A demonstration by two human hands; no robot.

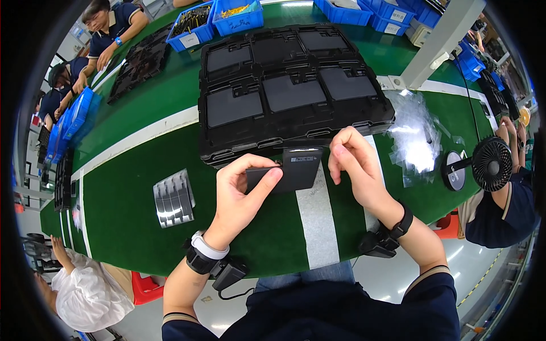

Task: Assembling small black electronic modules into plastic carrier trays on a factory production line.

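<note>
My left hand (242, 184) grips a flat black rectangular pack (302, 169) by its left part, thumb on the near face. Small print and a pale strip show on the pack's upper right. It is held up just in front of a black moulded tray (296, 132) with several dark flat panels in its compartments. Close to the pack's right edge is my right hand (359, 167), its fingers curled and the thumb drawn in toward them. Anything between those fingertips is too small to make out.
Clear plastic films (412, 139) lie heaped right of the tray, near a small black fan (492, 163). A sheet of dark strips (173, 199) rests at left. Blue bins (239, 18) line the back beside a grey post (435, 48). Other people sit around the green bench.
</note>
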